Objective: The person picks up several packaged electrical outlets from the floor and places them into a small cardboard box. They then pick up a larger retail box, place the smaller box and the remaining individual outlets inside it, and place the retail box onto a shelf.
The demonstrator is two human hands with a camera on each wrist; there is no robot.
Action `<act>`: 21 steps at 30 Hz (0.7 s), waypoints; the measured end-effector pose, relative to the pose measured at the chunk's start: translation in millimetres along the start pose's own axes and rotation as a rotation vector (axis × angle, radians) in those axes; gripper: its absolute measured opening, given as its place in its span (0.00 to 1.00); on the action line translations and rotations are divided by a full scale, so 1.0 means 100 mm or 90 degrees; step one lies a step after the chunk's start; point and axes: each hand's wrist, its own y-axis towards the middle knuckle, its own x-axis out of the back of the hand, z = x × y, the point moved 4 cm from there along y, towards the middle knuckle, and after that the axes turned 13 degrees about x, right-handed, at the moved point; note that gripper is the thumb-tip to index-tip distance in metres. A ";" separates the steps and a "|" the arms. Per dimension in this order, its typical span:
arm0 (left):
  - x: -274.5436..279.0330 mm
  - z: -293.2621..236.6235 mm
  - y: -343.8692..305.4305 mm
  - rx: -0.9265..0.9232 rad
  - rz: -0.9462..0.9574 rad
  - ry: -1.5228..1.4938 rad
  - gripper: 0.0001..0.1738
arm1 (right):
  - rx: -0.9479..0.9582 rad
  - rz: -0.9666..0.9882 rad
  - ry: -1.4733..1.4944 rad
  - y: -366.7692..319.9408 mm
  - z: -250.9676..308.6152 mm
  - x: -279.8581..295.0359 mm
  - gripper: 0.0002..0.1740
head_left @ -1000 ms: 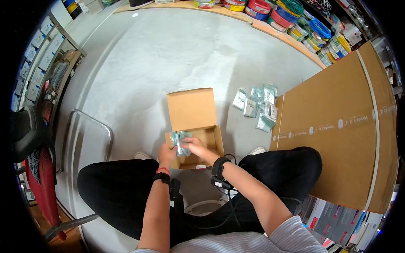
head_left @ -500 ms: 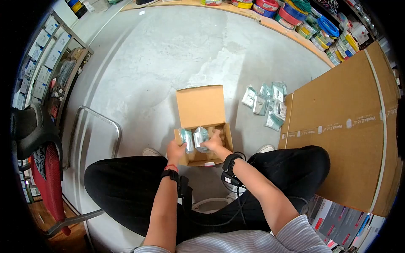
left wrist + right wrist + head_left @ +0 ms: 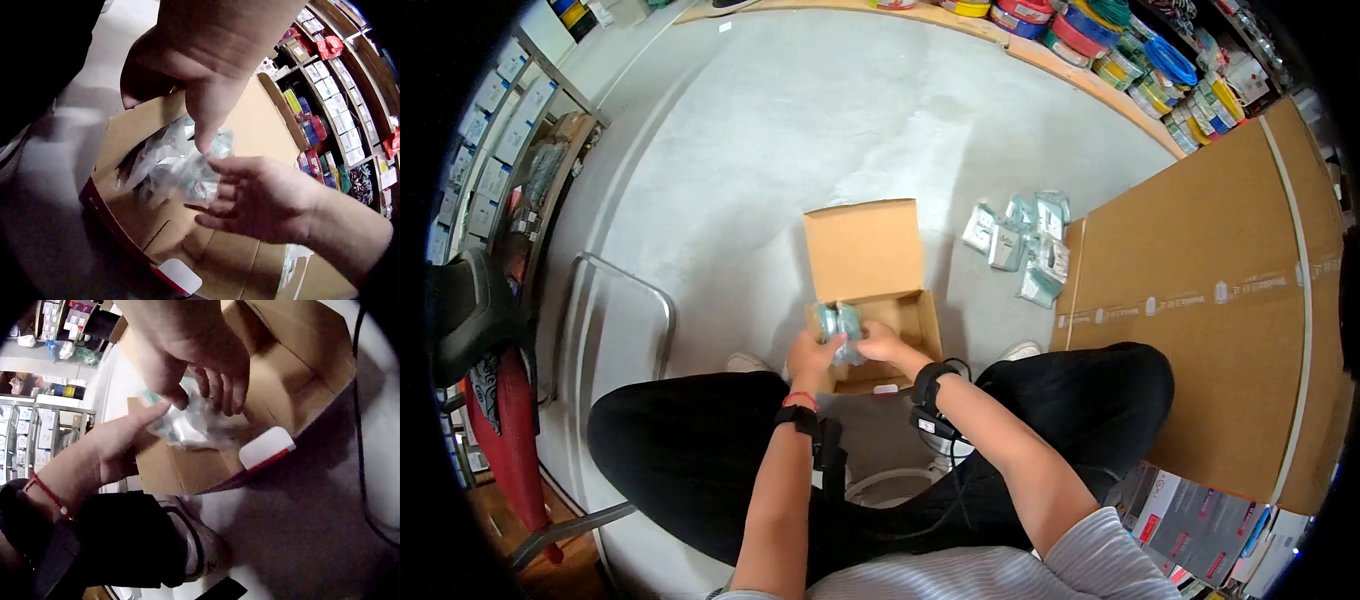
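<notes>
Two plastic-wrapped packets (image 3: 847,323) lie side by side between the hands, long axes running roughly away from the person. At their left, the left hand (image 3: 803,360) touches them with its thumb; whether its other fingers grip anything, I cannot tell. At their right, the right hand (image 3: 881,343) holds the nearer one between thumb and curled fingers. Around them is the open box (image 3: 929,328), its lid (image 3: 863,245) beyond both hands. Farther out, past the right hand, lie more wrapped packets (image 3: 1005,247).
</notes>
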 end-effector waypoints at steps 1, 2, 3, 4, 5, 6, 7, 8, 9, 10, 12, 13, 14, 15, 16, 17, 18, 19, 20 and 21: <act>0.00 0.01 -0.02 0.018 -0.023 0.014 0.29 | 0.043 -0.022 -0.073 0.06 0.08 0.08 0.19; -0.04 0.05 0.02 0.007 -0.018 0.017 0.28 | 0.085 -0.043 -0.147 0.11 0.13 0.21 0.16; -0.09 0.11 0.09 -0.003 -0.013 0.019 0.27 | 0.085 -0.064 -0.093 0.11 0.33 0.45 0.14; -0.13 0.15 0.14 -0.012 -0.009 0.020 0.27 | 0.087 -0.084 -0.038 0.14 0.52 0.72 0.13; -0.13 0.14 0.14 -0.035 0.024 -0.028 0.25 | 0.113 -0.131 -0.020 0.27 0.42 0.94 0.12; -0.13 0.16 0.14 -0.037 0.008 -0.026 0.25 | 0.141 -0.178 -0.002 0.38 0.31 1.17 0.11; -0.13 0.18 0.15 -0.039 -0.010 -0.024 0.25 | 0.132 -0.223 -0.015 0.39 0.27 1.46 0.12; -0.12 0.18 0.14 -0.041 -0.028 -0.021 0.25 | 0.124 -0.270 -0.028 0.34 0.21 1.75 0.12; -0.10 0.15 0.11 -0.069 -0.015 -0.040 0.24 | 0.097 -0.277 -0.145 0.26 0.14 1.99 0.11; -0.09 0.16 0.10 -0.081 -0.026 -0.054 0.24 | 0.069 -0.284 -0.260 0.17 0.07 2.23 0.10; -0.10 0.19 0.11 -0.104 -0.050 -0.082 0.23 | -0.084 -0.160 -0.517 0.03 -0.27 2.58 0.13; -0.09 0.18 0.11 -0.073 -0.053 -0.050 0.22 | -0.128 -0.178 -0.547 -0.08 -0.33 2.74 0.15; -0.08 0.15 0.10 -0.065 -0.024 -0.049 0.22 | -0.174 -0.196 -0.574 -0.16 -0.39 2.89 0.17; -0.04 0.09 0.06 -0.057 0.004 -0.047 0.22 | -0.171 -0.244 -0.531 -0.18 -0.50 3.03 0.18; -0.03 0.07 0.05 -0.049 0.031 -0.041 0.23 | -0.170 -0.293 -0.483 -0.20 -0.63 3.15 0.19; -0.16 0.29 0.22 -0.061 0.006 -0.050 0.23 | -0.171 -0.342 -0.433 -0.20 -0.77 3.25 0.20; -0.14 0.27 0.19 -0.062 -0.016 -0.061 0.23 | -0.149 -0.362 -0.444 -0.19 -0.85 3.32 0.21; -0.10 0.20 0.14 -0.066 -0.038 -0.072 0.23 | -0.125 -0.385 -0.455 -0.16 -0.91 3.38 0.21; -0.07 0.15 0.14 -0.069 -0.061 -0.083 0.23 | -0.101 -0.408 -0.465 -0.11 -0.97 3.43 0.22; -0.11 0.21 0.20 -0.025 0.025 -0.077 0.24 | -0.086 -0.406 -0.472 -0.08 -0.94 3.44 0.23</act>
